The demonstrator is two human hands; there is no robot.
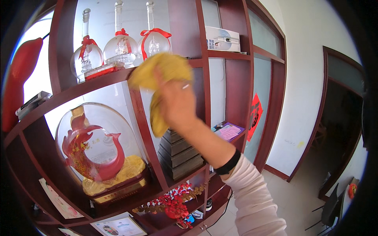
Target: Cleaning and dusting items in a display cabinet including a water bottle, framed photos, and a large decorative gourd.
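Note:
My right hand [178, 103] grips a yellow cloth [166, 70], both blurred, in front of the shelf edge at the middle of a dark red wooden display cabinet [97, 81]. Part of the cloth hangs down on the left of the hand. Just left of it on the upper shelf stand round glass bottles [121, 48] with long necks and red ribbons, and a flat red box [104, 70] lies before them. Below the hand is a dark stepped, pyramid-shaped stack [183, 153]. My left hand is out of view.
A clear round case with a red fish-shaped bottle [113, 153] stands in the lower left compartment. Red berry sprigs [177, 206] are below. A white box [223, 39] and pink papers [229, 132] sit on right shelves. A doorway [336, 132] and a chair [329, 206] are at right.

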